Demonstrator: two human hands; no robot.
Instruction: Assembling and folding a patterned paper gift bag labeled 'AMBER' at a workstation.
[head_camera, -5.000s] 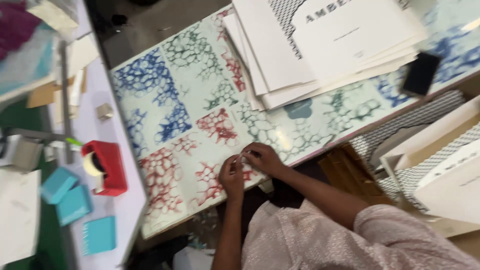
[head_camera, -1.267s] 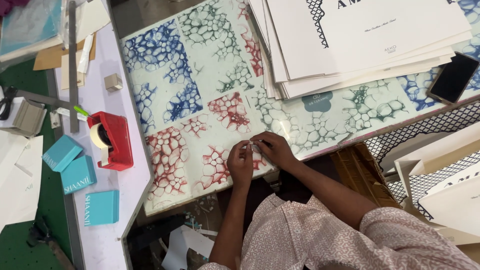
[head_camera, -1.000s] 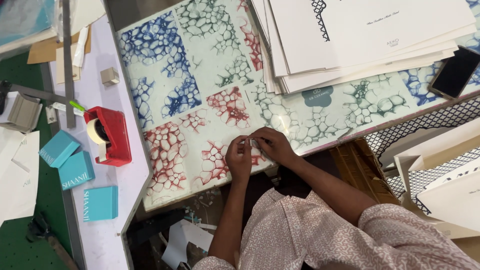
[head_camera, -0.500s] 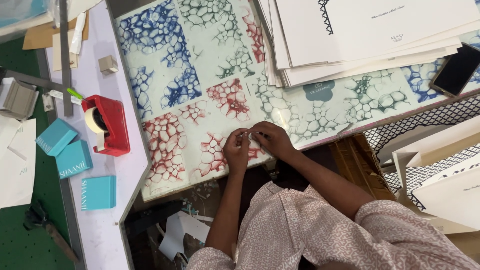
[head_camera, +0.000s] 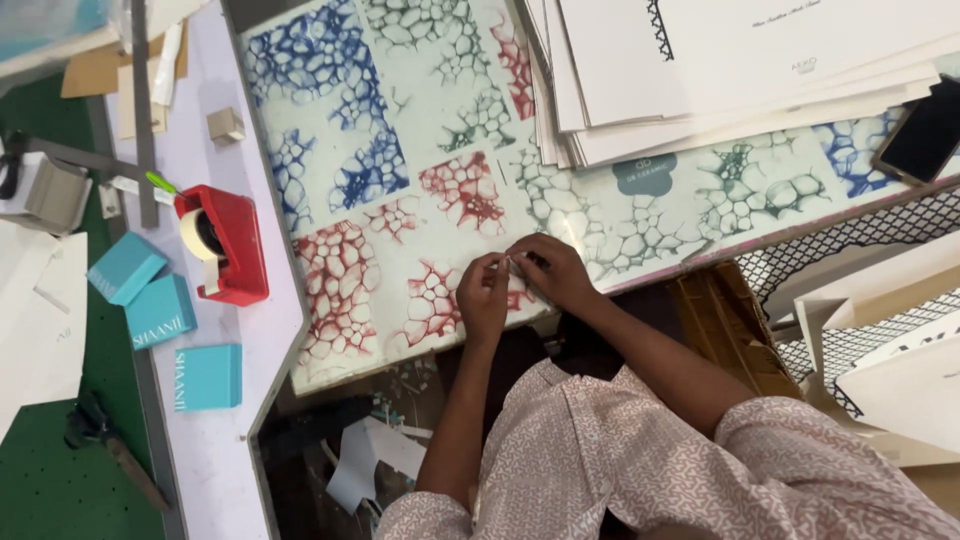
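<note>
My left hand and my right hand meet fingertip to fingertip near the front edge of a worktop covered by a patterned sheet with blue, red and green cell-like prints. Between the fingers of both hands is a small pale piece, too small to identify. Both hands rest on the sheet. My forearms reach up from patterned pink sleeves at the bottom.
A stack of white printed sheets lies at the top right, a dark phone beside it. A red tape dispenser, teal boxes and a small block sit on the left table. Paper bags stand at right.
The hands have stayed together at the same spot on the sheet, fingers working the small piece. The view has shifted slightly as my head moved.
</note>
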